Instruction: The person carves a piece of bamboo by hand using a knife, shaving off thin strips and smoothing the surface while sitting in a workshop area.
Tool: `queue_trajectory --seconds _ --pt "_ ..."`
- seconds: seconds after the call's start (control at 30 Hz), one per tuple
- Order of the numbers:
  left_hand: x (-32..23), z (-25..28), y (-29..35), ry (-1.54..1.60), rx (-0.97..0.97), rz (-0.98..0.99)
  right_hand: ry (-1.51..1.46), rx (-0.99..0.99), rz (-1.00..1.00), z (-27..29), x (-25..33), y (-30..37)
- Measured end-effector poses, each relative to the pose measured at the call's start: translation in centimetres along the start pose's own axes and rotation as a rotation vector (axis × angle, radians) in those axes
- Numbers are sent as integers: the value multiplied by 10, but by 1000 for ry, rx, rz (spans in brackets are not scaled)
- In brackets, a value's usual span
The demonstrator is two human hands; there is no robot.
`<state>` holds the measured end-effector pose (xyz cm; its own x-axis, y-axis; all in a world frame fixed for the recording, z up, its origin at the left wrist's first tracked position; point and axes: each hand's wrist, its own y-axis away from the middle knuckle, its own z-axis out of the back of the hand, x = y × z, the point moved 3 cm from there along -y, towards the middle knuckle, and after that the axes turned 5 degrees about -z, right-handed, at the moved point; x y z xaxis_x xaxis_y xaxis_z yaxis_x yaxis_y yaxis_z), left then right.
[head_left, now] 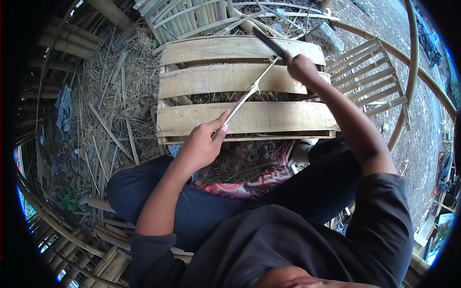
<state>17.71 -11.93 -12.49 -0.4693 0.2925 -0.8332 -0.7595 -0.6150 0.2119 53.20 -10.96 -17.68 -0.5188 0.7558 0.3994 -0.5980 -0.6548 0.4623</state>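
Observation:
My right hand [302, 68] is closed round the handle of a knife with a dark, broad blade [269, 42], which points up and to the left. Between the fingers and thumb of my left hand [202, 144] is one end of a thin bamboo strip [244, 98]. The strip slants up to the right above the slatted wooden bench [211, 115], and its far end comes close to the knife near my right hand. Pale shavings curl from the strip about halfway along. Whether blade and strip touch, I cannot make out.
Dry shavings and bamboo scraps [115, 96] cover the ground to the left. A slatted bamboo panel [370, 72] lies at the right, near a grey stone block [325, 38] and curved bamboo poles [414, 57]. Red patterned cloth [249, 186] lies between my legs.

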Motion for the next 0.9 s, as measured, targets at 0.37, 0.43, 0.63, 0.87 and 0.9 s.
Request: queue_trajectory --seconds 0.37,0.43,0.63,0.87,0.9 --pt "18 -10 -5 -31 -76 -80 127 75 96 -28 27 45" --pt "14 -9 -7 -51 -33 -12 121 -147 90 -10 8 17" --pt "0 -8 -6 -69 103 176 138 -247 113 -18 1 22" --pt "0 -7 -6 -60 22 68 175 -68 215 -34 21 49" --pt "3 -8 -6 -76 -13 13 189 -70 212 -32 21 48"
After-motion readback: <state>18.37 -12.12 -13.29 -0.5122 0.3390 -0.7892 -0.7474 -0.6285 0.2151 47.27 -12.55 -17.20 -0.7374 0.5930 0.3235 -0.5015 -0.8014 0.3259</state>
